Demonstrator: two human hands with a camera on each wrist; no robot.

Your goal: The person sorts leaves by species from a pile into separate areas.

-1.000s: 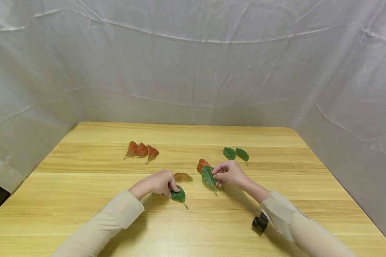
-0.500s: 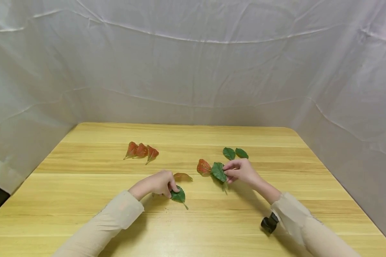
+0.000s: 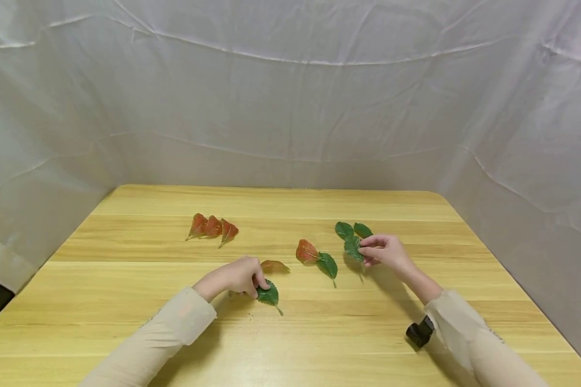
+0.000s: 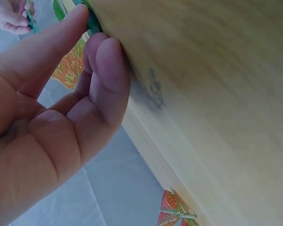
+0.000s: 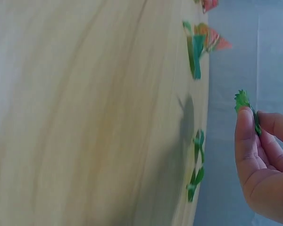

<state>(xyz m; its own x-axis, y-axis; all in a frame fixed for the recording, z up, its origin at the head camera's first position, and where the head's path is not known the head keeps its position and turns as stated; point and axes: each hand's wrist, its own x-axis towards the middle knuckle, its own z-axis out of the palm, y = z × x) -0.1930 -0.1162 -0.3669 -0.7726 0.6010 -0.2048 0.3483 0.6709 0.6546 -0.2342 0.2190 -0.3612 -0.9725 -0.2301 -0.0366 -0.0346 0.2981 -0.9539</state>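
The right hand (image 3: 389,252) pinched 1 leaf (image 3: 352,249) above the table (image 3: 319,344), beside 2 green leaves (image 3: 344,230) toward its far right corner. The left hand (image 3: 239,277) pinched another leaf (image 3: 270,294), well in from the left edge. Placing seemed the step; next called for lowering, then gentle release.

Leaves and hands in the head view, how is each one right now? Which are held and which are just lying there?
Left hand: pinching
Toothed green leaf at the left hand: pinched
Right hand: pinching
Toothed green leaf at the right hand: pinched, above the wooden table
Three fan-shaped red leaves: lying in a row
Rounded red leaf: lying
Oval green leaf beside it: lying
Two far green leaves: lying side by side
Brownish-red curved leaf: lying
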